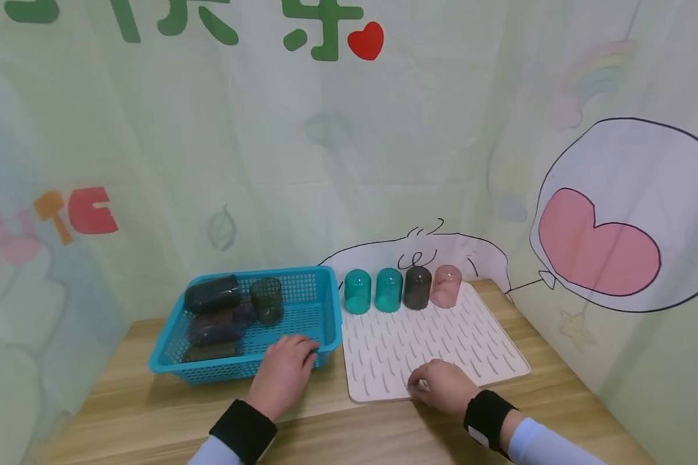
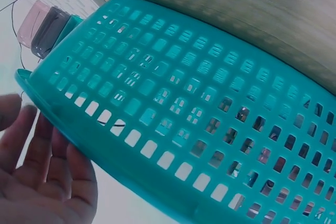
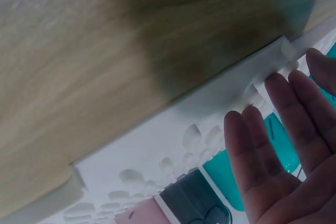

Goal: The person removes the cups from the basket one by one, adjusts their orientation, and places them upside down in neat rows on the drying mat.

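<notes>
Left hand (image 1: 285, 374): grip relaxed, empty, at near rim of blue plastic basket (image 1: 227, 371); contact unclear. Right hand (image 1: 442, 387): grip loosely curved, empty, at white mat (image 1: 384, 349), near edge. Dark tumbler (image 1: 266, 302), in basket: beyond left hand (the nearer), slightly left; axis roughly upright. Topmost neighbouring tumbler (image 1: 212, 294) lies sideways, axis roughly left-right.

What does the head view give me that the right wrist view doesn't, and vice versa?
Only the head view: the blue perforated basket, dark tumblers inside it, the left hand and the printed balloon.

Only the right wrist view: the palm side of the right hand.

Both: that hand, the white mat, its pink tumbler, dark tumbler and two teal tumblers, plus the wooden tabletop.
</notes>
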The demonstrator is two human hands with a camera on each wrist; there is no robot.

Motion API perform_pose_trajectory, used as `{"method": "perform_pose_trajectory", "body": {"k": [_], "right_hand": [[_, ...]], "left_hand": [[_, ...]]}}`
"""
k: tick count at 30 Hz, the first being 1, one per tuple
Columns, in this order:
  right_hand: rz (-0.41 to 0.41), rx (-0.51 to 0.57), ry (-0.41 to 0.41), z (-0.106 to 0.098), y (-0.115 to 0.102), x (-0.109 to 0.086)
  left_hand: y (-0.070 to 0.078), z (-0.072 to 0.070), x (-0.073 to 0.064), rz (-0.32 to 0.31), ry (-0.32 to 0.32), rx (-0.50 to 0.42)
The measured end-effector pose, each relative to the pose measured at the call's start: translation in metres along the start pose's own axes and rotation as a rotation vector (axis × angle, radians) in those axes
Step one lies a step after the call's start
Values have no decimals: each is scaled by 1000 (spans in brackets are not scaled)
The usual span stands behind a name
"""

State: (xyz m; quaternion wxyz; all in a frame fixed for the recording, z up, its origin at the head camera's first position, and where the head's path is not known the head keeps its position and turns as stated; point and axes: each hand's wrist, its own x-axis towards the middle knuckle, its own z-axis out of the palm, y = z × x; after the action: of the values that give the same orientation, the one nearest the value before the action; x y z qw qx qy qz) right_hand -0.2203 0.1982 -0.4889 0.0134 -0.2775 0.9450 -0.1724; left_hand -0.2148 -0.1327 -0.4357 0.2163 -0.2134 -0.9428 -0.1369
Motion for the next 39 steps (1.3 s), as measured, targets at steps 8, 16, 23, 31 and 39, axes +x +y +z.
{"method": "perform_pose_trajectory", "body": {"k": [8,16,23,31,39], "right_hand": [[35,26,0,-8,4,-1],[25,53,-1,-4,4,-8],[15,43,19,-1,8,-7],[44,64,-14,-2,7,-2],[46,61,-47,5,10,-2]], "left_hand": [[-11,-2,7,-8,62,-18],[-38,-20,18,-74,29,-27],[-83,-63,47,-184,-74,35],[-149,-87,63,-265,-246,42],[-182,-72,53,-297,-310,52]]}}
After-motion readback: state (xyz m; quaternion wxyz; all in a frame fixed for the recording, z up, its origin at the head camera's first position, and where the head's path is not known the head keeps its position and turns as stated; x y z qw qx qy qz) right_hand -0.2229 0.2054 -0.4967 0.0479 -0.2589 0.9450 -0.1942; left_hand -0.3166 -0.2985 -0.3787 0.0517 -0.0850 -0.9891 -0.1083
